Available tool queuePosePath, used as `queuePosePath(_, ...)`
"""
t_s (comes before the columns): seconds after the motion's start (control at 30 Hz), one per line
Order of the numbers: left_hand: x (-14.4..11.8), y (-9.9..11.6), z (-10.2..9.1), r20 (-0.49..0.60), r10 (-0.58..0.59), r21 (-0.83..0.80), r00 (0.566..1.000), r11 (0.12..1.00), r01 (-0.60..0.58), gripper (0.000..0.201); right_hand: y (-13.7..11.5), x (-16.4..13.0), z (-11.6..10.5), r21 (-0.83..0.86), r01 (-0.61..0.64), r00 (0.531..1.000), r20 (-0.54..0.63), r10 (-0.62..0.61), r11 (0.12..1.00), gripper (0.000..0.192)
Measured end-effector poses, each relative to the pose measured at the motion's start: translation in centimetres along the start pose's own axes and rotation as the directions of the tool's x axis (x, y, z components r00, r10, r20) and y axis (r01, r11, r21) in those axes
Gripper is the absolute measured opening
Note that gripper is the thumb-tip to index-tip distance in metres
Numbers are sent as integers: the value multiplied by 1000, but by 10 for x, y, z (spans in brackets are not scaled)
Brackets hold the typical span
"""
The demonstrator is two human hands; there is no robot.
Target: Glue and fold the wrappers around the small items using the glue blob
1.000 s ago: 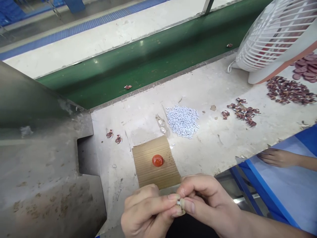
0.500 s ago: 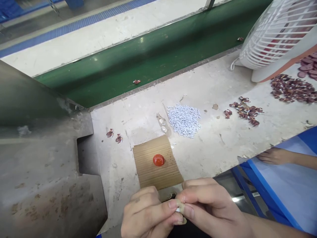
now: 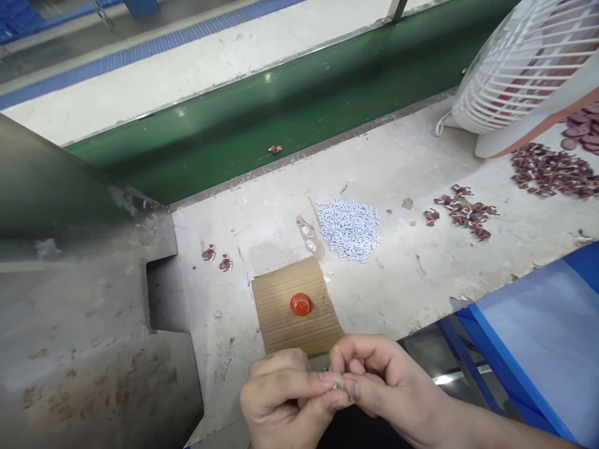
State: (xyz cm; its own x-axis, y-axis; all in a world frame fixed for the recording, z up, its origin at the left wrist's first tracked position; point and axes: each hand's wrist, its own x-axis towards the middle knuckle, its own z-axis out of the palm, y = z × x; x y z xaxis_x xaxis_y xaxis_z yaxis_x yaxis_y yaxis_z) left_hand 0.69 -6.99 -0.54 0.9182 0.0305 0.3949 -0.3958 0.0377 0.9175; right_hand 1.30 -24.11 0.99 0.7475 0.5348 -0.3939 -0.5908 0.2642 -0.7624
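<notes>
My left hand and my right hand meet at the table's near edge, thumbs and fingertips pinched together. Whatever they hold is too small and too covered by the fingers to name. Just beyond them a piece of brown cardboard lies on the table, bearing a small red dish with glossy wet-looking contents. Farther off sits a heap of tiny pale blue-white curved pieces. Two small brown figure-like pieces, one of them a brown piece, lie to the left.
A green conveyor belt runs behind the table, carrying a small brown piece. At right stand a white fan and piles of brown pieces. A metal housing borders the left; a blue-edged surface is at lower right.
My fingers have shifted slightly and now cover a small white bit that showed between them. The brown piece on the belt has moved right. Another person's hand at right has left view.
</notes>
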Motion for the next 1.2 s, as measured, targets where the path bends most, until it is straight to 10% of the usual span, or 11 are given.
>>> queuePosePath(0.33,-9,7,5,-14,-196,-3,980,981,196,20,2,3,-10,32,-80,996,37,78,996,53)
queuePosePath(0.53,-25,17,-19,-164,-633,25,757,764,645,20,-22,27,-42,-387,26,985,-149,-90,922,46)
queuePosePath(0.7,-31,18,-52,-163,-667,313,727,664,679,37,-26,45,-50,-719,76,978,-82,-193,691,33)
queuePosePath(0.9,-33,19,-73,-239,-705,290,668,605,742,47,-28,51,-44,-885,133,973,30,-230,447,27)
queuePosePath(1.2,-31,19,-80,-438,-663,297,607,530,794,37,-32,56,-39,-937,183,968,120,-220,297,32)
